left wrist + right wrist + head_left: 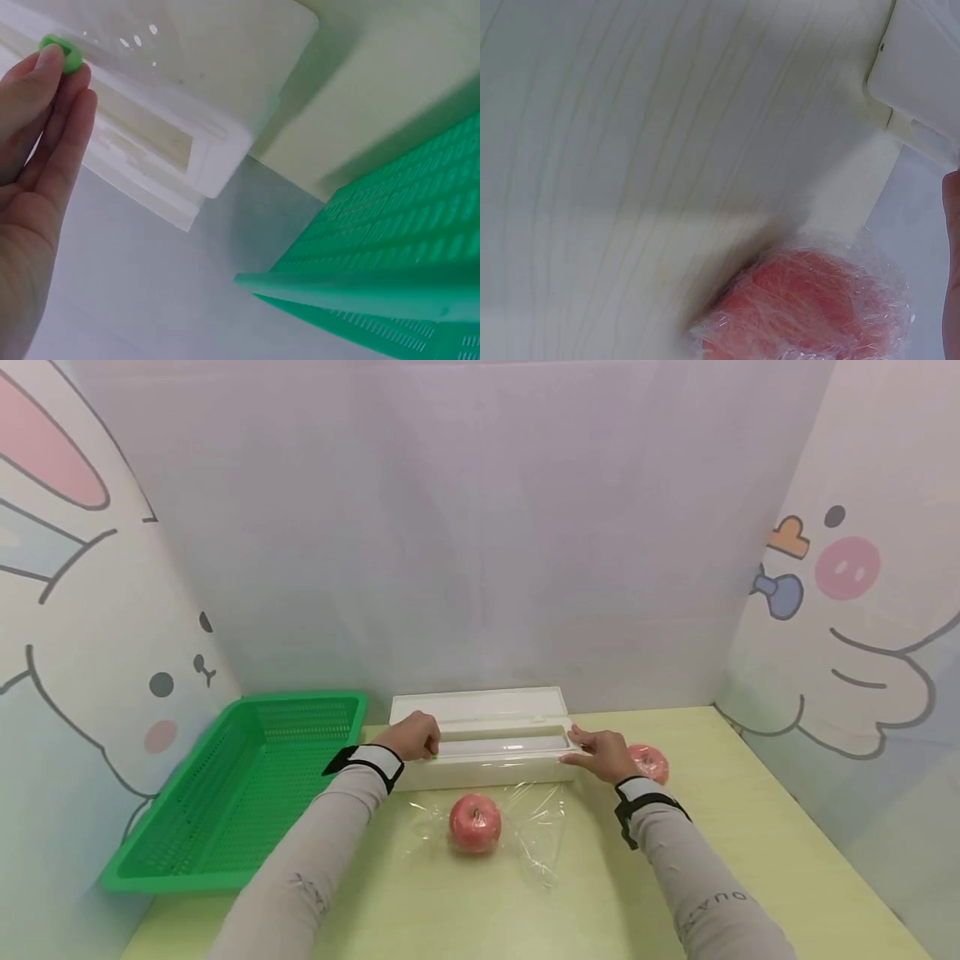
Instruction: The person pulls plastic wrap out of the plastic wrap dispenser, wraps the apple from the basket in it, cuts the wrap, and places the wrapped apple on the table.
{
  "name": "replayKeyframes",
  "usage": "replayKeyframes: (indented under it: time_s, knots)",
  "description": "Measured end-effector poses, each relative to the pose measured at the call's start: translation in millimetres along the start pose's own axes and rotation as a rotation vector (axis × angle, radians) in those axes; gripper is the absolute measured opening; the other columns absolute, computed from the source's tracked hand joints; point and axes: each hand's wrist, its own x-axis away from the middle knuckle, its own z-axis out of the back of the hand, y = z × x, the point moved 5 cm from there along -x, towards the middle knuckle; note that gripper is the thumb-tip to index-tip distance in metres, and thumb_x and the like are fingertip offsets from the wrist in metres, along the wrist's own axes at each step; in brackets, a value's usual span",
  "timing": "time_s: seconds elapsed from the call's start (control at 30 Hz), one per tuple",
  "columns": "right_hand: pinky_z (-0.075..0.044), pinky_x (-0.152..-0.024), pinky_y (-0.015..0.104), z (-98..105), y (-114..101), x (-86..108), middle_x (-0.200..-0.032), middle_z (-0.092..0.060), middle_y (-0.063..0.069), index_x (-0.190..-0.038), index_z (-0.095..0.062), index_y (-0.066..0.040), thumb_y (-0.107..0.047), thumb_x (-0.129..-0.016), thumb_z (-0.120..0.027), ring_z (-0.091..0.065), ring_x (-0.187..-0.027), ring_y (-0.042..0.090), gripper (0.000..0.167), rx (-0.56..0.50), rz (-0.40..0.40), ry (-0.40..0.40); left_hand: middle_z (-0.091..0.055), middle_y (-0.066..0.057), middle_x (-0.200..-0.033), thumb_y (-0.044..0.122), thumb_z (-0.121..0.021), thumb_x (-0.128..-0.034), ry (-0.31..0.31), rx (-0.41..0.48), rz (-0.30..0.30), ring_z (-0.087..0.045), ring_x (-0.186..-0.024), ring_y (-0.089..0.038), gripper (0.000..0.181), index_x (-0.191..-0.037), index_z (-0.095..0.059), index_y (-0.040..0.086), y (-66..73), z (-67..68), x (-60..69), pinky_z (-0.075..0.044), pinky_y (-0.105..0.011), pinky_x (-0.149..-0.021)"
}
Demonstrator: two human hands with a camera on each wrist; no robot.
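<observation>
A white cling film box (480,774) stands at the back of the table, its lid (480,702) raised, with a roll of film (502,746) inside. At its left end, my left hand (408,738) pinches a small green slider (73,60) between thumb and fingers, on the box's front edge. My right hand (606,757) grips the box's right end, thumb in front and fingers over the top. In front of the box, a red apple (475,823) sits on a sheet of clear cling film (536,839).
A green plastic basket (225,883) stands at the left, close to the box. Beyond my right wrist lies another apple (802,307), wrapped in film. A pale wall (465,543) rises behind the box, and printed panels flank the yellow table (750,827).
</observation>
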Motion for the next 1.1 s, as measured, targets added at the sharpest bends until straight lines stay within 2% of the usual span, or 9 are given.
replayKeyframes:
  time_s: [0.13, 0.23, 0.37, 0.63, 0.8, 0.97, 1.1]
  knots:
    - [-0.056, -0.083, 0.04, -0.7, 1.1, 1.2, -0.124, -0.059, 0.021, -0.12, -0.061, 0.004, -0.025, -0.074, -0.08, -0.066, -0.104, 0.034, 0.058, 0.006, 0.001, -0.003, -0.069, -0.007, -0.069, -0.009, -0.074, -0.074, -0.034, -0.009, 0.035, -0.057, -0.065, -0.01, 0.012, -0.068, -0.071, 0.001, 2.2, 2.0, 0.7, -0.051, -0.022, -0.063]
    - [-0.056, -0.082, 0.041, -0.5, 1.0, 3.1, -0.124, -0.059, 0.022, -0.12, -0.061, 0.004, -0.025, -0.074, -0.08, -0.067, -0.103, 0.035, 0.058, 0.008, -0.008, -0.004, -0.069, -0.008, -0.069, -0.009, -0.074, -0.0743, -0.049, 0.0, 0.038, -0.056, -0.065, -0.009, 0.012, -0.068, -0.071, 0.001, 2.1, 1.4, 2.1, -0.051, -0.022, -0.063]
    - [-0.056, -0.082, 0.041, -0.8, -0.5, 4.3, -0.124, -0.06, 0.021, -0.119, -0.061, 0.004, -0.024, -0.074, -0.08, -0.067, -0.102, 0.035, 0.057, 0.005, -0.007, -0.001, -0.069, -0.008, -0.069, -0.01, -0.074, -0.0724, -0.027, -0.023, -0.013, -0.055, -0.064, -0.009, 0.012, -0.068, -0.071, 0.001, -0.8, 1.3, 5.1, -0.05, -0.021, -0.061]
    - [-0.055, -0.084, 0.04, -2.7, -0.4, 2.9, -0.124, -0.059, 0.021, -0.12, -0.061, 0.004, -0.026, -0.075, -0.08, -0.065, -0.105, 0.035, 0.057, -0.01, 0.005, -0.003, -0.065, -0.008, -0.062, -0.015, -0.073, -0.0683, -0.04, -0.024, -0.028, -0.043, -0.059, -0.006, 0.017, -0.062, -0.067, 0.0, -14.8, 7.8, 17.6, -0.043, -0.017, -0.057]
    - [-0.055, -0.084, 0.042, 0.3, 1.8, 4.1, -0.125, -0.059, 0.022, -0.12, -0.06, 0.005, -0.024, -0.074, -0.08, -0.065, -0.106, 0.036, 0.058, -0.022, -0.007, 0.012, -0.066, -0.007, -0.063, -0.013, -0.074, -0.0674, -0.02, -0.088, -0.075, -0.049, -0.059, -0.006, 0.016, -0.063, -0.068, 0.001, -17.5, 11.0, 20.1, -0.045, -0.017, -0.056]
    - [-0.055, -0.085, 0.041, -1.8, 3.1, 5.5, -0.126, -0.058, 0.022, -0.121, -0.06, 0.004, -0.024, -0.075, -0.08, -0.064, -0.108, 0.036, 0.058, -0.048, -0.022, -0.008, -0.065, -0.006, -0.062, -0.014, -0.073, -0.0657, -0.037, -0.104, -0.07, -0.049, -0.057, -0.006, 0.017, -0.061, -0.067, 0.002, -20.6, 10.0, 23.7, -0.043, -0.017, -0.055]
    - [-0.055, -0.086, 0.042, -2.3, 2.2, 6.2, -0.126, -0.058, 0.021, -0.121, -0.06, 0.004, -0.024, -0.075, -0.08, -0.064, -0.108, 0.035, 0.058, -0.037, -0.027, -0.008, -0.066, -0.008, -0.062, -0.016, -0.073, -0.0647, -0.044, -0.082, -0.07, -0.047, -0.057, -0.005, 0.016, -0.062, -0.068, 0.0, -20.0, 11.9, 27.0, -0.043, -0.017, -0.054]
